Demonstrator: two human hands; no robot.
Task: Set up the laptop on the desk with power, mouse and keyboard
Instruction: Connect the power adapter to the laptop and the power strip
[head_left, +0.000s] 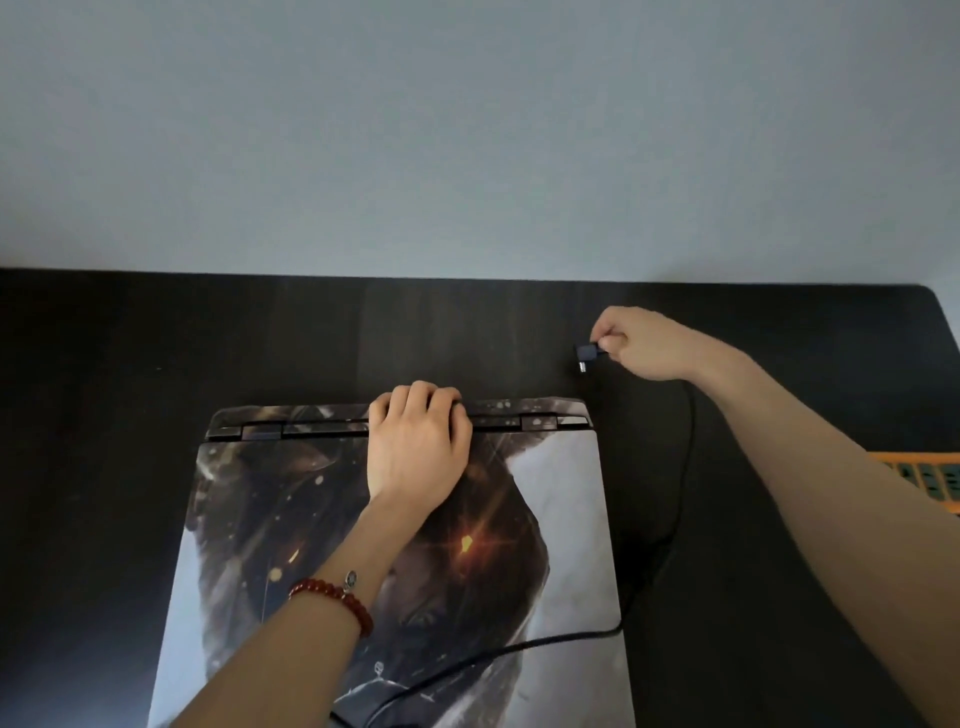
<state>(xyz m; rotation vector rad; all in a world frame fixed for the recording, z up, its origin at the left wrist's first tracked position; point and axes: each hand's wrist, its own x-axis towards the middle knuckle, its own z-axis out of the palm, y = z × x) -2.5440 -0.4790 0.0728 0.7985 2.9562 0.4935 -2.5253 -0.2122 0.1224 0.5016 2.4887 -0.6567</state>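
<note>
A closed laptop (561, 519) with a printed picture skin on its lid lies on the dark desk (156, 353), its hinge edge away from me. My left hand (415, 447) rests on the lid at the hinge, fingers curled over the back edge. My right hand (644, 343) hovers beyond the laptop's far right corner and pinches a small black angled power plug (586, 356). The plug's black cable (680, 467) runs down the desk to the right of the laptop and loops across the lid's near part.
A pale wall (467, 130) rises directly behind the desk's far edge. An orange object with dark slots (930, 478) sits at the right edge, partly hidden by my right forearm. A red bead bracelet (337, 597) is on my left wrist.
</note>
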